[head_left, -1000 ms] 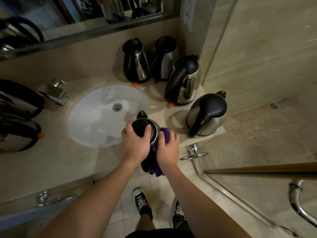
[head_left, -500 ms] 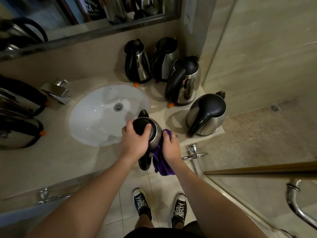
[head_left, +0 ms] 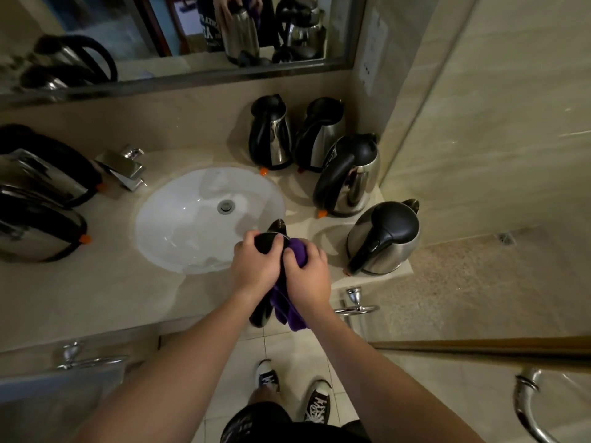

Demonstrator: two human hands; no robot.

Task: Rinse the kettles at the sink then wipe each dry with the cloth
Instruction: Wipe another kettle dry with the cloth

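A steel kettle [head_left: 268, 247] with a black lid is held over the front edge of the worktop [head_left: 96, 292], just right of the white sink [head_left: 192, 219]. Its lid is clasped from above by the left hand [head_left: 256, 266], whose grip is curled closed round it. A purple cloth [head_left: 289, 302] is pressed against the kettle's right side by the right hand [head_left: 308, 270], fingers bunched tight on the fabric. Four more kettles [head_left: 382, 239] are stood on the worktop right of the sink, and two more kettles [head_left: 38, 199] at its left.
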